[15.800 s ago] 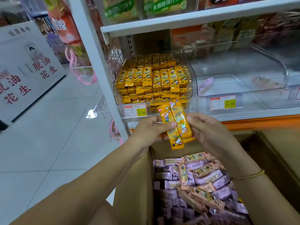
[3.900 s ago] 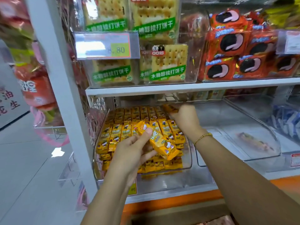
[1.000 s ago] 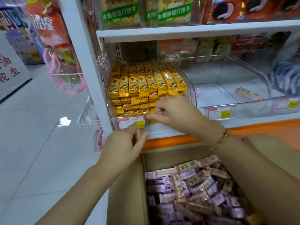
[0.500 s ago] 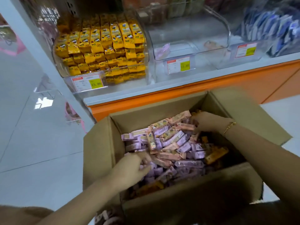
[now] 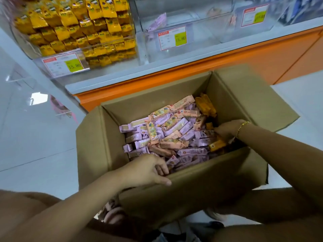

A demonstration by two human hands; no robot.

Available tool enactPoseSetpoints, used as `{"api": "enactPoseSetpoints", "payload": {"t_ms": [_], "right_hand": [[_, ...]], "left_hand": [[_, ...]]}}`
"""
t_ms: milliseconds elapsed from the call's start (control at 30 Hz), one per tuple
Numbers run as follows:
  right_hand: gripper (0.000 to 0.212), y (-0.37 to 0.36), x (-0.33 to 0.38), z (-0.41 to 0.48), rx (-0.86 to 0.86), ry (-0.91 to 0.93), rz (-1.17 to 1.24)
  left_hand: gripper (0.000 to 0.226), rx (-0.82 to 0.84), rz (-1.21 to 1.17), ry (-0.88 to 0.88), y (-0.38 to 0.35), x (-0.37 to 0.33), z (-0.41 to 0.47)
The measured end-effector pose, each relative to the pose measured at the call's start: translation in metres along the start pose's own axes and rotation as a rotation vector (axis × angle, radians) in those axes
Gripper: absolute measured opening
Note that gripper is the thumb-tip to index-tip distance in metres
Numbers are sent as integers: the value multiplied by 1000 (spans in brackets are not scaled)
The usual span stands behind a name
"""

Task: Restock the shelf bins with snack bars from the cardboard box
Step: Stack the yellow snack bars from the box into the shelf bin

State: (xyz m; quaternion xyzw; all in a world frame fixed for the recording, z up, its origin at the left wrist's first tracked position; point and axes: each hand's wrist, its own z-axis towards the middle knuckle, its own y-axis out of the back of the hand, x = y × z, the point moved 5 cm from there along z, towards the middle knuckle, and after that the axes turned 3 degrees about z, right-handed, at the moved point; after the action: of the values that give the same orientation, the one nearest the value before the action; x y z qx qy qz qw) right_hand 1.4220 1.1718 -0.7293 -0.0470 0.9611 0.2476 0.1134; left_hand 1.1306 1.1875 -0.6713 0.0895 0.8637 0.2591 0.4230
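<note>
— So where are the snack bars [image 5: 166,131]?
— They lie in a heap inside the open cardboard box [image 5: 174,198] on the floor [image 5: 35,137]. Purple ones and pink ones are mixed up, and a few orange ones sit in the far right corner.
— And the hands?
— Both are in the box. The left hand [image 5: 148,170] is at the near wall, with its fingers curled down among the bars and its thumb along the rim. One cannot tell if it holds a bar.
— And the other one?
— The right hand [image 5: 227,128] wears a gold bracelet [image 5: 242,126] and reaches in at the right side. Its fingertips are hidden in the heap, so one cannot tell its grip either.
— What is behind the box?
— A full bin [image 5: 78,28] of yellow packs with a price tag [image 5: 68,64] on its front. Just beside it is a clear bin [image 5: 183,23] with one purple pack showing.
</note>
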Motion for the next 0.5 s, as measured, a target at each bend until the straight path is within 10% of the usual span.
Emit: {"api": "enactPoseSetpoints", "payload": {"t_ms": [500], "right_hand": [[78, 12, -4, -9, -6, 17, 206]], "left_hand": [[45, 25, -49, 38, 1, -1, -1]]}}
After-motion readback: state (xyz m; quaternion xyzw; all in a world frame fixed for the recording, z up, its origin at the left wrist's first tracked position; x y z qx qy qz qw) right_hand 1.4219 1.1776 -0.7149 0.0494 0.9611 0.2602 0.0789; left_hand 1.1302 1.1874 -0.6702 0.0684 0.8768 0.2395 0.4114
